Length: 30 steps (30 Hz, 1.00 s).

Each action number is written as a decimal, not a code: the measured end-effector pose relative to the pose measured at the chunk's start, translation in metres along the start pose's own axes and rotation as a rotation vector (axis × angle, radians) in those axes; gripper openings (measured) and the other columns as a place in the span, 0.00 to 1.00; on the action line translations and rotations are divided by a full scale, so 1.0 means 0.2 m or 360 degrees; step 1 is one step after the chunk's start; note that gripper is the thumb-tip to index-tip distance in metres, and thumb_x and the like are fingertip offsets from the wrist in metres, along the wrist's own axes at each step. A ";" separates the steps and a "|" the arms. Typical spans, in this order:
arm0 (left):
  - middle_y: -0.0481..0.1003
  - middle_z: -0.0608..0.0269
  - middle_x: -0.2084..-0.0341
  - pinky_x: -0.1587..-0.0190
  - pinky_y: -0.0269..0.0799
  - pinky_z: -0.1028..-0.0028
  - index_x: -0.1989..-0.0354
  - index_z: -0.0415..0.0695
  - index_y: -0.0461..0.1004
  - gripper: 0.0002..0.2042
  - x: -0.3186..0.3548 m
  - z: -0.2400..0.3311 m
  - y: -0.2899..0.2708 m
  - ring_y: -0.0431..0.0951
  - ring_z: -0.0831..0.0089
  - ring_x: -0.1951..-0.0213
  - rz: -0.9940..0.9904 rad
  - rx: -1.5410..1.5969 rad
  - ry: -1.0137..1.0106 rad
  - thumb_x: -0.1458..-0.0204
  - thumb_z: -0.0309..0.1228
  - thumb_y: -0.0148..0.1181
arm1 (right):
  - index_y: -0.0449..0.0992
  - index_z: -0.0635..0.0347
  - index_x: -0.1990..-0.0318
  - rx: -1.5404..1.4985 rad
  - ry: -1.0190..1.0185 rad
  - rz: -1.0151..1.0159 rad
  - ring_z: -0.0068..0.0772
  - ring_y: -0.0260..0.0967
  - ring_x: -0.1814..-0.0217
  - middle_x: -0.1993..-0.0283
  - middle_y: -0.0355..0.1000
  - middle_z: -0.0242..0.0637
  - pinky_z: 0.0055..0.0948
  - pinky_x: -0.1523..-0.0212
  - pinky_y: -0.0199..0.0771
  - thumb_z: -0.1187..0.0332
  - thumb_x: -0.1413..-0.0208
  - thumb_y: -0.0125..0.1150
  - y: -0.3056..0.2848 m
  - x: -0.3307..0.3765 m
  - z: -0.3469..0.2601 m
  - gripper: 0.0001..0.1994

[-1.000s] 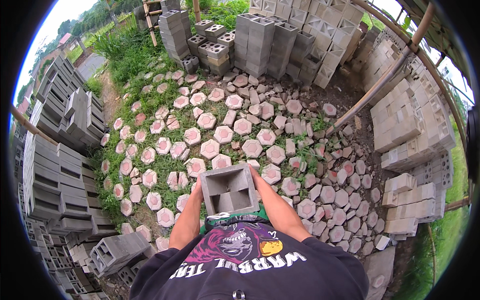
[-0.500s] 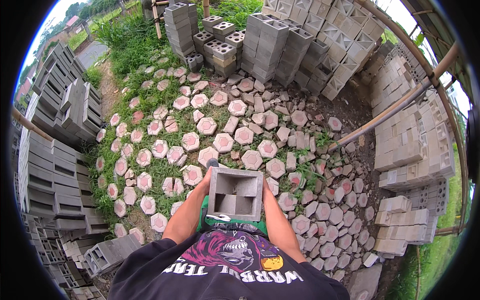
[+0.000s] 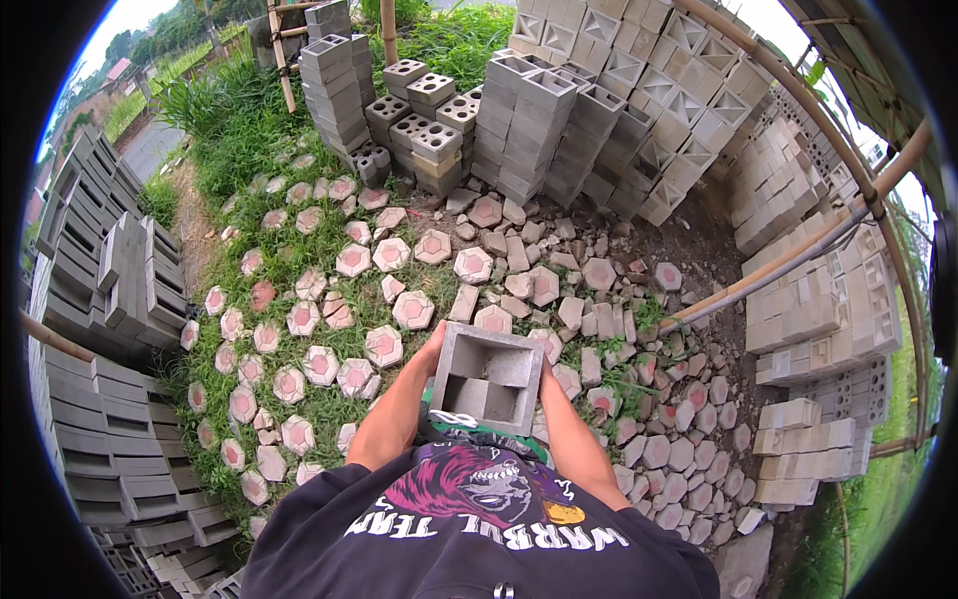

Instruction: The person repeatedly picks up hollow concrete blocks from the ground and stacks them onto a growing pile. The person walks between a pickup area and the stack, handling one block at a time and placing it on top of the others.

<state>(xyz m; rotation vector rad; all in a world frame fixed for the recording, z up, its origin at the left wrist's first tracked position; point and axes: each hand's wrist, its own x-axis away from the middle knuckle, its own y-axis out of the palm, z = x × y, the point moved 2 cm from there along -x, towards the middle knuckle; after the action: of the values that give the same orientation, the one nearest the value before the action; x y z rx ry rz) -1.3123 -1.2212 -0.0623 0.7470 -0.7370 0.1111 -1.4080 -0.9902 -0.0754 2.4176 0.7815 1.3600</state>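
Note:
A grey concrete ventilation block [image 3: 489, 379] is held up in front of my body, its divided hollow face turned upward. My left hand [image 3: 430, 349] presses against the block's left side, and my right hand [image 3: 547, 377] grips the opposite side. Most of the fingers are hidden behind the block's walls. Below it, hexagonal pavers [image 3: 412, 310] with reddish centres lie in the grass. The lower part of my body is mostly covered by the block and my dark shirt.
Tall stacks of grey blocks [image 3: 519, 125] stand ahead, beside short piles of round-holed blocks [image 3: 435, 143]. More block stacks [image 3: 110, 419] line the left, and pale ones [image 3: 813, 299] the right. A bamboo pole [image 3: 768, 263] slants across at right. Broken rubble [image 3: 609, 319] covers uneven ground.
I have moved forward over the pavers with the block still in both hands, and the stacks ahead appear closer. The block sits slightly farther right and is tilted a little differently.

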 end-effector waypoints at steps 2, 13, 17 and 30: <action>0.71 0.52 0.48 0.43 0.66 0.59 0.42 0.41 0.65 0.39 -0.01 0.14 -0.04 0.71 0.58 0.48 0.0065 -0.0023 0.0011 0.41 0.61 0.19 | 0.71 0.57 0.46 -0.0021 -0.0025 0.0006 0.40 0.69 0.48 0.47 0.71 0.42 0.40 0.47 0.68 0.37 0.43 0.37 0.08 -0.09 -0.09 0.34; 0.70 0.51 0.47 0.42 0.64 0.58 0.41 0.40 0.64 0.40 -0.23 0.60 -0.11 0.70 0.57 0.47 0.0202 -0.0026 -0.0061 0.41 0.62 0.20 | 0.70 0.58 0.45 -0.0111 -0.0018 0.0101 0.40 0.68 0.47 0.46 0.70 0.42 0.40 0.46 0.67 0.37 0.42 0.37 0.20 -0.47 -0.40 0.34; 0.70 0.52 0.46 0.42 0.65 0.59 0.41 0.40 0.64 0.39 -0.45 0.83 -0.21 0.70 0.57 0.46 0.0273 -0.0030 -0.0057 0.41 0.61 0.21 | 0.69 0.58 0.44 -0.0097 0.0002 0.0075 0.40 0.68 0.46 0.46 0.70 0.42 0.40 0.45 0.67 0.37 0.42 0.37 0.23 -0.72 -0.60 0.34; 0.76 0.51 0.58 0.54 0.73 0.62 0.51 0.40 0.72 0.29 -1.05 1.88 -0.28 0.77 0.59 0.60 0.0339 0.0386 0.0379 0.43 0.50 0.34 | 0.67 0.59 0.42 0.0301 0.0076 -0.0108 0.41 0.67 0.43 0.43 0.68 0.43 0.40 0.43 0.66 0.38 0.40 0.35 0.56 -1.73 -1.79 0.34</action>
<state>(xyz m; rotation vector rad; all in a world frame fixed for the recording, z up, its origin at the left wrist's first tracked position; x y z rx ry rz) -1.6635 -1.4745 -0.0422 0.8667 -0.5789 0.4819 -1.8201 -1.2911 -0.0783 2.4805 1.0380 1.3789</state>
